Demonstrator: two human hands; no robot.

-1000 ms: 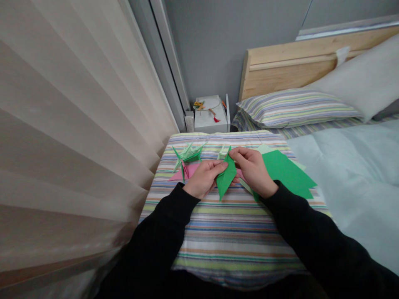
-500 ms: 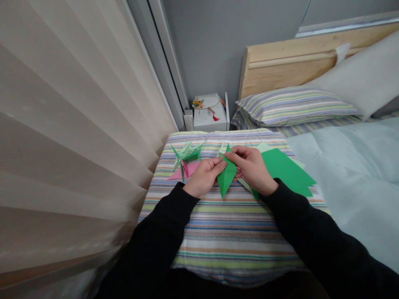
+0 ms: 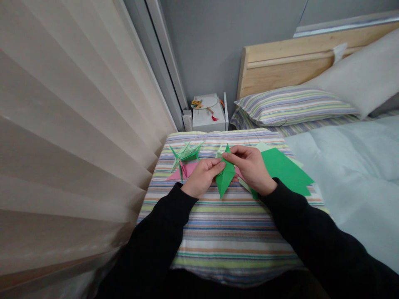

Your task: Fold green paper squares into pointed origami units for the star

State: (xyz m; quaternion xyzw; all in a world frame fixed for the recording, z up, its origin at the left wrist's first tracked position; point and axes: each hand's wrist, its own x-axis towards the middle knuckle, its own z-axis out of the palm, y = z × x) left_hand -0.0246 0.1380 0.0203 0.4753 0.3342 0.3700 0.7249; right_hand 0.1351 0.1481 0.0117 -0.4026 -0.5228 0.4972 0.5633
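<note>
A green sheet of origami paper (image 3: 225, 179), folded into a long diamond, is held between both hands above the striped cloth. My left hand (image 3: 202, 176) pinches its left edge, thumb on top. My right hand (image 3: 248, 166) grips the upper right part near the tip; some of its fingers are hidden behind the paper. Left of my left hand lie folded paper cranes (image 3: 187, 153) in light green, green and pink. By my right hand is a stack of green paper sheets (image 3: 282, 171), with pale green and pink edges showing beneath.
The striped cloth (image 3: 237, 245) covers the work surface. Beyond it stands a small white cabinet (image 3: 207, 118) with a round fan (image 3: 205, 102) on top. A pleated curtain (image 3: 77, 137) closes off the left; a bed with a pale blue cover (image 3: 352, 158) and a striped pillow (image 3: 296, 108) is at right.
The view has shifted slightly. The folded green paper has turned a little in my fingers, its right side bending; both hands keep hold of it.
</note>
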